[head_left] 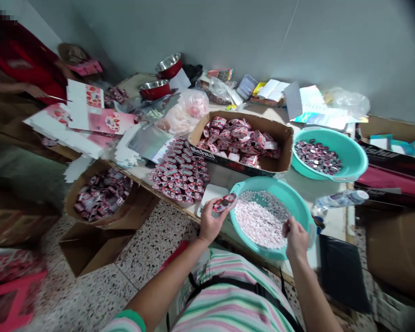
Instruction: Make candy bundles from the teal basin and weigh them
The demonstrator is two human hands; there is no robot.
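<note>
My left hand [211, 222] holds a small red-and-pink printed packet [224, 203] at the left rim of a turquoise basin [299, 207]. Small white and pale pink pieces [261, 221] fill much of that basin. Over its right side is my right hand [295, 237], fingers pinched together; what they hold is too small to make out. Left of the basin, many similar packets [181, 173] stand in close rows beside a white flat object [212, 193]. Behind them a cardboard box [242, 168] contains more printed packets [240, 133].
A second turquoise basin [352, 157] with dark round pieces, a water bottle [342, 199] and a black flat object [344, 272] are at the right. A carton [124, 219] of packets stands at the left, below printed sheets [107, 121]. Another person [24, 60] is at the far left.
</note>
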